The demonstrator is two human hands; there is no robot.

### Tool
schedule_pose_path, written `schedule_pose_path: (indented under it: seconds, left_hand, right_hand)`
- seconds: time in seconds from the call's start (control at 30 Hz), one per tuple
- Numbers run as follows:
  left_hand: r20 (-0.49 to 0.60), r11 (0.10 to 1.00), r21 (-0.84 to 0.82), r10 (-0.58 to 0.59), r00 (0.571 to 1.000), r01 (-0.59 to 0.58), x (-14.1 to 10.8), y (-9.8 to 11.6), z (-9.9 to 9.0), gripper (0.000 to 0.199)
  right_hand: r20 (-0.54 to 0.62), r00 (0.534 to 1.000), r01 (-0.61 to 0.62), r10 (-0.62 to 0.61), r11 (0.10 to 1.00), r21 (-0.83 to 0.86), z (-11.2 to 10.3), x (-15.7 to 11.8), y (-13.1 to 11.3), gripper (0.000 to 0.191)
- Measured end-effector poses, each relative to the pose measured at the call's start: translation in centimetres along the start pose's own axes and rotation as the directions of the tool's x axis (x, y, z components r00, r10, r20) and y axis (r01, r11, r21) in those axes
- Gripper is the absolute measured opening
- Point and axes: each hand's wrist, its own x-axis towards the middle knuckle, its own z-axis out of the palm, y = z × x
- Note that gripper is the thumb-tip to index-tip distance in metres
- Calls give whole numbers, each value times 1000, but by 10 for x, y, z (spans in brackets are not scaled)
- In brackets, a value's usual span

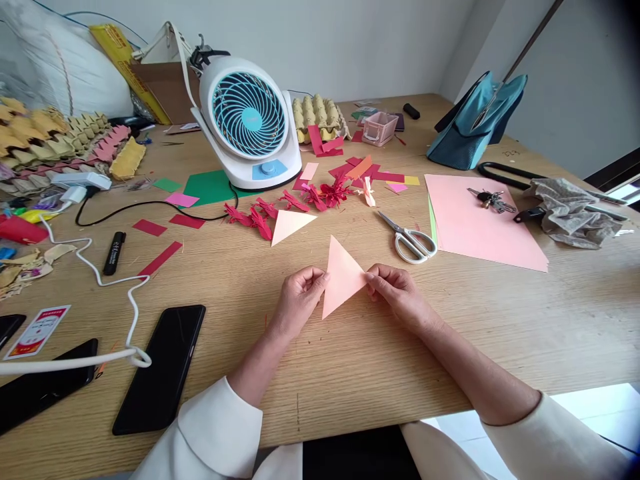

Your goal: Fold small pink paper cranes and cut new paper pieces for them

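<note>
Head camera, and we have both hands out over the wooden table (500, 320): the left hand (300, 295) pinches the left edge of a pink paper triangle (344, 280) between thumb and fingers, while the right hand (400, 293) nips its right-hand corner the same way. So we see the triangle spanning the gap between them, one corner facing away from us, another toward the near table edge; whether it touches the wood, we cannot tell. Just beyond, we spot a paler paper triangle (291, 225), right beside a row of twisted red paper pieces (313, 198). Over to the right, we pick out white-handled scissors (403, 233), blades angled away to the left, next to some pink sheets (465, 230) with a bunch of keys (493, 200) on top. Farther back, we get a white and blue fan (251, 119), with an egg tray (320, 110) to its right. On the left, we find a black marker (115, 253) and, nearer us, a dark-screened phone (160, 370), a white cable (134, 307) looping over its left edge.
</note>
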Motion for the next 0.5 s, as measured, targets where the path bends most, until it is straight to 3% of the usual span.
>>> schedule_pose_path:
  seconds: [0.5]
  left_hand:
    - [-25, 994, 68, 85, 996, -83, 0, 1, -1, 26]
  right_hand:
    - [33, 999, -23, 24, 1000, -17, 4, -1, -5, 44]
